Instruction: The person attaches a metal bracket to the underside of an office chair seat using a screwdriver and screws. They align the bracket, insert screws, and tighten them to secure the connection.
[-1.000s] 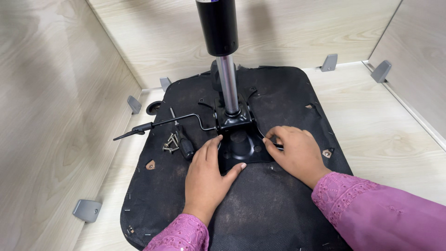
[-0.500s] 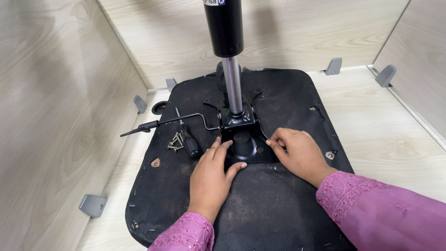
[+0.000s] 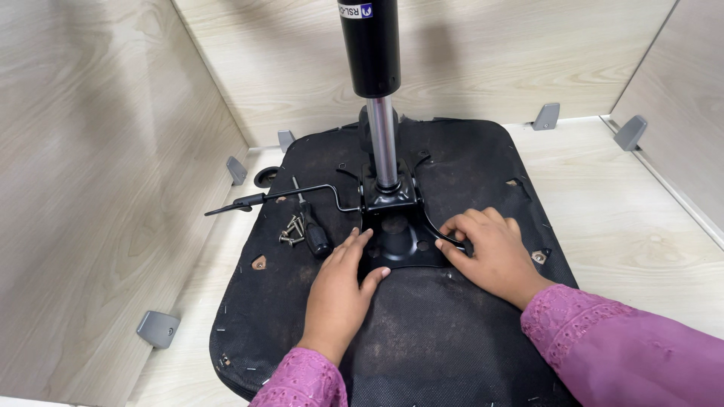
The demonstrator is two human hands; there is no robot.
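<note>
A black bracket (image 3: 396, 241) is pressed onto the upturned seat (image 3: 452, 332) on the desk (image 3: 626, 218) by the flat, open left hand (image 3: 343, 290); its right edge is gripped by the curled right hand (image 3: 490, 252).

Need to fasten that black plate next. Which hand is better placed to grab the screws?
Left, probably. The left hand lies beside the screwdriver and loose screws; the right hand rests across the metal plate, farther away.
</note>
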